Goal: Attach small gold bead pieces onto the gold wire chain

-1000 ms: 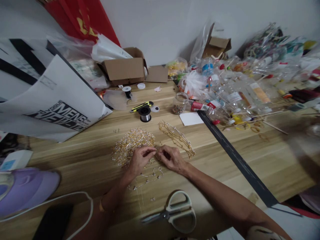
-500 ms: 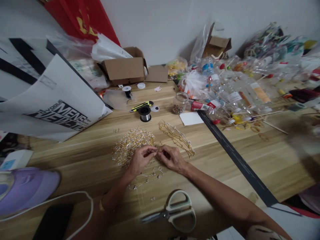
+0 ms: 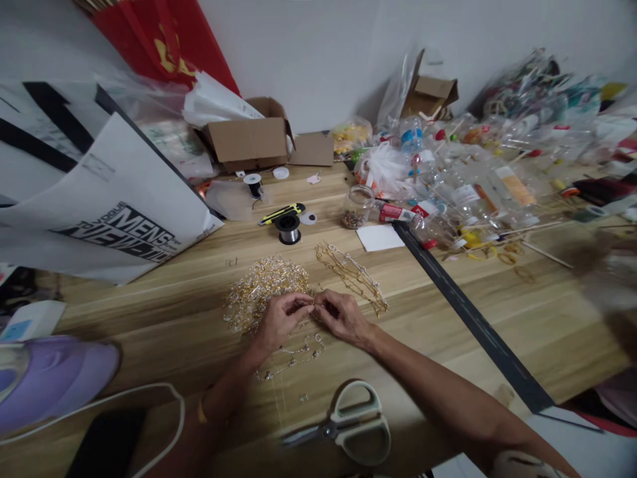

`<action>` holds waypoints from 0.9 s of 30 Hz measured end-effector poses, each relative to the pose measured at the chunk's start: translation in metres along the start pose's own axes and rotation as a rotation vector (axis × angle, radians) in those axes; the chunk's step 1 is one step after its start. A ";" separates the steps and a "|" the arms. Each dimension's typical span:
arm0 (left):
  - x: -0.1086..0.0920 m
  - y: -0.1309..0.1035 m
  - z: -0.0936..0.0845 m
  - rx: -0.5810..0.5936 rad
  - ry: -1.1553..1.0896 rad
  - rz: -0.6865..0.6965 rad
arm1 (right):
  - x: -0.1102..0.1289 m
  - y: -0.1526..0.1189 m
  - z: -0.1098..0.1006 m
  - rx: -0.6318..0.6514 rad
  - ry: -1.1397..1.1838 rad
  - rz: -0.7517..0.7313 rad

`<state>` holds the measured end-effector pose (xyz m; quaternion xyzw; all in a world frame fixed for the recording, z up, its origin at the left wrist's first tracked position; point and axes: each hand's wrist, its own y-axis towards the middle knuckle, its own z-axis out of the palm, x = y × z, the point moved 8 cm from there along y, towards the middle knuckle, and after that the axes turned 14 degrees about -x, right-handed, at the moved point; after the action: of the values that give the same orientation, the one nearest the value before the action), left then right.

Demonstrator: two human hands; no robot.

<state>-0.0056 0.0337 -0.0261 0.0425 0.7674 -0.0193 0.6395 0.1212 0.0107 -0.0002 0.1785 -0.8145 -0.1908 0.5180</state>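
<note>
Tiny gold-toned jewellery piece [image 3: 313, 304] between two hands, beside a loose heap
If either pinch slackens, it could drop into the tangled heap of gold and clear beads [image 3: 266, 285] by the left hand [image 3: 279, 323] and be lost; a shifting left wrist might snag the silver beaded chain [image 3: 293, 362] on the wood-grain desk [image 3: 199, 318]. Each grip is nearly closed, thumb to forefinger, apparently on the piece, though fingers hide most of it. Left and right hand [image 3: 346, 318] face each other, fingertips almost meeting low over the desk, forearms slanting inward.
</note>
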 end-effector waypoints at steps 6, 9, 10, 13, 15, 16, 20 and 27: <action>-0.004 0.000 -0.002 -0.002 0.084 0.068 | 0.002 0.000 -0.001 0.012 0.006 -0.003; -0.006 0.000 -0.001 0.001 0.098 0.062 | 0.002 0.000 0.000 0.018 0.003 -0.001; -0.006 0.000 -0.001 0.002 0.106 0.060 | 0.002 0.000 0.000 0.023 0.002 -0.002; -0.010 0.001 -0.001 0.004 0.127 0.072 | 0.003 0.000 0.002 0.036 0.002 -0.013; -0.013 0.000 -0.002 0.008 0.150 0.098 | 0.003 -0.001 0.002 0.045 0.002 -0.018; -0.015 0.000 -0.002 0.006 0.164 0.116 | 0.003 0.000 0.002 0.048 0.002 -0.019; -0.021 0.000 -0.004 -0.022 0.195 0.171 | 0.004 0.000 0.002 0.040 0.008 -0.022; -0.023 -0.002 -0.005 -0.025 0.213 0.196 | 0.005 0.000 0.002 0.041 0.016 -0.026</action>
<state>-0.0063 0.0315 -0.0022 0.1110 0.8233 0.0576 0.5537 0.1172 0.0081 0.0030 0.2009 -0.8117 -0.1794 0.5182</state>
